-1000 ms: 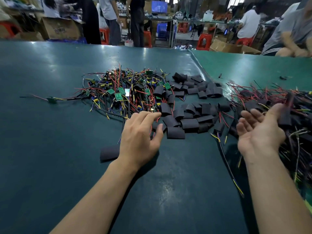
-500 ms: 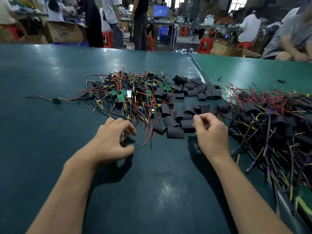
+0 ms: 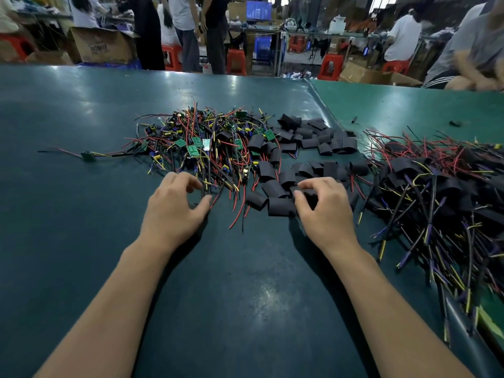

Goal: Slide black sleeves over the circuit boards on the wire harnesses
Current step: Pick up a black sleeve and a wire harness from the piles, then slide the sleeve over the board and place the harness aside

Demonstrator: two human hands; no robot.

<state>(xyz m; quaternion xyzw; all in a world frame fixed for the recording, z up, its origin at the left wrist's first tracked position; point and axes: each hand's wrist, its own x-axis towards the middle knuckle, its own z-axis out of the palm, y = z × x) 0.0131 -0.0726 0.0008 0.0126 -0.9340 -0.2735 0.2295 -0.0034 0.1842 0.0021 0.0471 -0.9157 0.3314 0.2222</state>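
Note:
A tangle of wire harnesses with small green circuit boards lies in the middle of the green table. To its right spreads a heap of short black sleeves. My left hand rests at the near edge of the harness tangle, its fingers and thumb curled around a few dark wires. My right hand pinches a black sleeve at the near edge of the sleeve heap. A pile of sleeved harnesses lies at the far right.
One loose harness with a green board lies apart to the left. A seam joins a lighter green mat on the right. Behind the table stand several people, cardboard boxes and red stools. A seated person is at the far right.
My right hand swung in from the right pile, palm up and open, to the sleeve heap and took a sleeve. My left hand drew back, then closed on wires at the tangle's edge.

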